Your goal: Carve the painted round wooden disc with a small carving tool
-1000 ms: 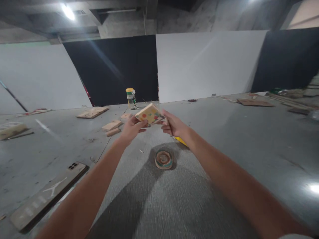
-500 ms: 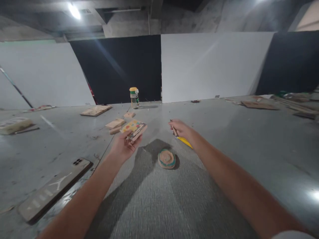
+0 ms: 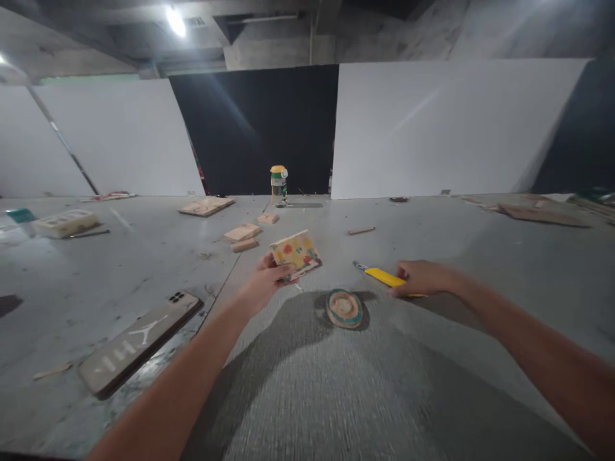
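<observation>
My left hand [image 3: 266,282] is closed around the edge of a flat wooden block [image 3: 295,251] painted with yellow, red and green patches, held above the floor. To the right, my right hand [image 3: 418,278] is closed on the handle of a yellow utility knife [image 3: 382,276], whose metal end points left. Between the hands, a round wooden disc [image 3: 344,308] with a teal ring lies on the grey floor. A thin wooden stick [image 3: 361,231] lies beyond the knife.
A phone [image 3: 139,346] lies at the left. Wooden pieces [image 3: 243,232] and a wooden board [image 3: 206,206] are scattered farther off. A yellow-lidded bottle [image 3: 278,186] stands near the dark panel [image 3: 259,128]. A pale box [image 3: 67,223] sits far left.
My right hand has let go of the thin stick, moved right, and taken hold of the utility knife. The painted block has turned in my left hand. The view has shifted left.
</observation>
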{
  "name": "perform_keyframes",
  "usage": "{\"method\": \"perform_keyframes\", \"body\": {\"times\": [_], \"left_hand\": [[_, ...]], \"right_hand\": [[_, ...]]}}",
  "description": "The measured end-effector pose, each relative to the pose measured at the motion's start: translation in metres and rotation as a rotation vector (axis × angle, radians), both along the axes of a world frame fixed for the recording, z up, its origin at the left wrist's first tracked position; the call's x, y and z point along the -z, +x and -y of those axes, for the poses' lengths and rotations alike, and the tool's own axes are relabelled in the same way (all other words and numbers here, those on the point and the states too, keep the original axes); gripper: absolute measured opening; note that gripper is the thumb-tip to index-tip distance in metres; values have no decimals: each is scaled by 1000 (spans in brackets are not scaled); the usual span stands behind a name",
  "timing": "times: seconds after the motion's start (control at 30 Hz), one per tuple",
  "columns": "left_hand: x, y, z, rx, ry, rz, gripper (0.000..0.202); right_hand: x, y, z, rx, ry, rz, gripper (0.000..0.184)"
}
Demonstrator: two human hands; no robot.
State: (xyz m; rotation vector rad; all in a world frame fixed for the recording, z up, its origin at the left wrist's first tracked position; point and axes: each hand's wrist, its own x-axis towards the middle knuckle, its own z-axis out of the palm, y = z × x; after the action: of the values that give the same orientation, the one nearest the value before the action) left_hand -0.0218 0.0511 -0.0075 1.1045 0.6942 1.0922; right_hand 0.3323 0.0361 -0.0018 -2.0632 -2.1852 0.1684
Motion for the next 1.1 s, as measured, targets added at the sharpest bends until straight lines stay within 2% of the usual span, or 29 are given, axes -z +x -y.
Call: {"method": "perform_keyframes", "body": {"times": [0.13,0.23,0.37,0.43,0.5,0.6,0.67,0.77,0.83,0.9,0.97,1.03,1.1], "left_hand": [[1,4,2,25,20,-23,45],[1,2,-1,-6,42,-34,42],[-3,-8,-7,-194,74,-45,37],[-5,-13,-9,-226,72,-34,39],[-6,-16,-10,-227,59,-30,40],[-1,-17,-12,-194,14,-68,36],[4,-15,-12,-105,7,-140,34],[10,-14,-12,85,118,-249,30],[12,-14,-11,119,220,-347,30],[12,-15,-11,85,308,-475,36],[11,-16,-12,68,374,-567,41],[9,-18,-13,102,424,-597,36],[6,-19,-13,133,471,-605,27]], "right_hand": [[9,0,13,10,4,-72,16],[12,-27,17,-15,68,-158,31],[18,-76,32,-97,91,-263,59],[21,-93,40,-132,81,-286,59],[22,-100,43,-155,78,-268,49],[21,-88,37,-110,112,-248,44],[20,-70,29,-30,143,-244,48],[15,-42,20,53,186,-236,49],[10,-29,20,53,187,-254,47],[3,-26,25,-13,149,-283,46],[-2,-33,33,-160,77,-313,42],[-5,-44,42,-301,0,-311,39],[-5,-55,49,-370,-15,-312,38]]}}
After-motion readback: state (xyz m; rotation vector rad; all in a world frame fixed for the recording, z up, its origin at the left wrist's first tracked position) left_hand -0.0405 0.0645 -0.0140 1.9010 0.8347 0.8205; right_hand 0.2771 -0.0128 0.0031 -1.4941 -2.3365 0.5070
